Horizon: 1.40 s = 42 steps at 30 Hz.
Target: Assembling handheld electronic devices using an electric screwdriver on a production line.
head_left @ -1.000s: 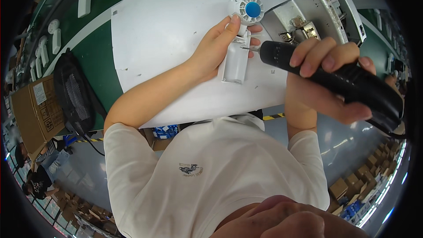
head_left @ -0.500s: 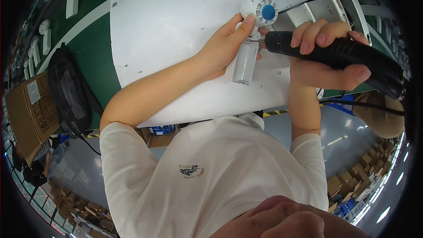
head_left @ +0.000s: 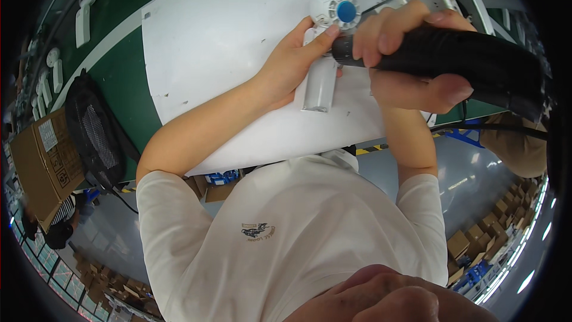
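My left hand [head_left: 293, 64] is wrapped around a white handheld fan [head_left: 319, 88] with a blue hub at the middle of its round head. The thumb lies on the neck, just below the head. My right hand [head_left: 411, 89] grips a black electric screwdriver [head_left: 482, 62], held sideways. Its nose points left and meets the fan where the head joins the handle. The bit and any screw there are hidden from sight.
Under the fan lies a white sheet [head_left: 208, 48] on a green bench. More white fans [head_left: 83, 21] stand along the far left. A black mesh bag [head_left: 98, 125] and a cardboard box [head_left: 50, 155] sit at the left edge. A dark cable [head_left: 488, 126] runs right of my arm.
The screwdriver has moved left and closer to the fan, so its bit no longer shows. Fan and left hand sit slightly further left in the picture.
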Motion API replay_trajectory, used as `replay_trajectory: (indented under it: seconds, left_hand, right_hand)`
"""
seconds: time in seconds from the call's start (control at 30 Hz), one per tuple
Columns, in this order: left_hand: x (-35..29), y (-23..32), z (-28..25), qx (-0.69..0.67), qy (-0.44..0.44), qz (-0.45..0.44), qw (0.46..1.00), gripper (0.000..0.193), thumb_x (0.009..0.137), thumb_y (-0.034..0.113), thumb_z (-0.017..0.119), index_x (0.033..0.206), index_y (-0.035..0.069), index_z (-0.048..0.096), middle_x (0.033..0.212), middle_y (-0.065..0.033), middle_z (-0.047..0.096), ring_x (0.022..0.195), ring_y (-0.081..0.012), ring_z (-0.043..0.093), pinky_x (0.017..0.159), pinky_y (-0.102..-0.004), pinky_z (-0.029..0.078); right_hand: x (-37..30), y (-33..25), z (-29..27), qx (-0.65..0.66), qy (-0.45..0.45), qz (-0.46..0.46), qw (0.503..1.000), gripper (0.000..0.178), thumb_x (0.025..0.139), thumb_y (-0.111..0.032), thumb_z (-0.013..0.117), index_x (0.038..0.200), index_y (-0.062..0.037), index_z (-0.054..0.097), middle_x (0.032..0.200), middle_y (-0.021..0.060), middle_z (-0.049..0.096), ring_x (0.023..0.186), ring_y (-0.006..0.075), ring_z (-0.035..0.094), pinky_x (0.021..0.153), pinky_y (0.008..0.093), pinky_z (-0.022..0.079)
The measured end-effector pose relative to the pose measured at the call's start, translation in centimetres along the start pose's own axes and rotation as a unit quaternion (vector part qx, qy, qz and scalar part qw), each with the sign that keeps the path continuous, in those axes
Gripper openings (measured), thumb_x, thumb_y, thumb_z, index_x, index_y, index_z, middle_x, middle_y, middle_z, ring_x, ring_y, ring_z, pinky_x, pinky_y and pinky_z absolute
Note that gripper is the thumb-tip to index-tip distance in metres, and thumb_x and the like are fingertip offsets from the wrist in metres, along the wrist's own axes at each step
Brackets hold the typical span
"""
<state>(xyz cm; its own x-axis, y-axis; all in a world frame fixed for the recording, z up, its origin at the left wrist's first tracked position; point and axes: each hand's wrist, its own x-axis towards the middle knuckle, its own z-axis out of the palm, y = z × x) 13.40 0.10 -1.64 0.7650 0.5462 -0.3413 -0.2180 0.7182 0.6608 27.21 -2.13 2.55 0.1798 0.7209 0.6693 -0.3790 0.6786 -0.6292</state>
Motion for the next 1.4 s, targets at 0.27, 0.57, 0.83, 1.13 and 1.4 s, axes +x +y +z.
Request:
replay_trajectory:
  seconds: [0.27,0.57,0.83,1.13,1.4]
  left_hand:
    - [0.4,-0.7,0.0,0.018,-0.006,0.014,1.0,0.046,0.093,0.028,0.061,0.13,0.011,0.039,0.106,-0.0083,0.059,0.09,-0.0166,0.061,0.073,-0.0295,0.054]
    - [0.9,-0.5,-0.5,-0.031,-0.03,0.022,0.999,0.045,0.095,0.035,0.056,0.13,0.011,0.04,0.104,-0.0072,0.058,0.092,-0.0144,0.058,0.077,-0.0266,0.051]
    - [0.9,-0.5,-0.6,-0.037,-0.028,0.028,0.999,0.047,0.097,0.04,0.052,0.131,0.011,0.039,0.106,-0.0061,0.055,0.092,-0.0123,0.054,0.077,-0.026,0.049]
    - [1.0,-0.5,-0.7,-0.045,-0.045,0.027,0.998,0.048,0.097,0.039,0.052,0.133,0.01,0.037,0.108,-0.0066,0.053,0.094,-0.0122,0.052,0.078,-0.0275,0.049]
    - [0.9,-0.3,-0.5,-0.039,-0.039,0.022,0.998,0.048,0.098,0.037,0.051,0.134,0.01,0.037,0.109,-0.0064,0.053,0.093,-0.0123,0.053,0.078,-0.0271,0.049]
  right_hand:
    - [0.8,-7.5,-3.7,-0.326,0.06,-0.136,0.934,0.056,0.091,-0.058,0.044,0.12,-0.0104,0.039,0.073,0.0114,0.056,0.05,0.0198,0.054,0.043,0.0301,0.048]
    - [0.4,-4.4,-0.4,-0.048,0.028,-0.004,0.998,0.066,0.086,-0.07,0.037,0.118,-0.0138,0.049,0.07,0.0072,0.05,0.047,0.0165,0.045,0.041,0.0321,0.04]
    - [0.2,-1.5,-0.6,-0.024,0.02,-0.015,0.999,0.063,0.09,-0.066,0.039,0.119,-0.0102,0.039,0.07,0.0113,0.052,0.048,0.0176,0.05,0.041,0.0306,0.046]
    - [0.1,-1.6,-0.2,-0.035,-0.006,-0.003,0.999,0.061,0.089,-0.065,0.044,0.117,-0.0103,0.037,0.07,0.0101,0.053,0.049,0.0177,0.05,0.042,0.0297,0.047]
    - [0.0,-2.0,-0.1,-0.087,0.0,-0.005,0.996,0.064,0.086,-0.072,0.037,0.114,-0.0147,0.044,0.068,0.0065,0.049,0.047,0.0152,0.044,0.041,0.0303,0.04]
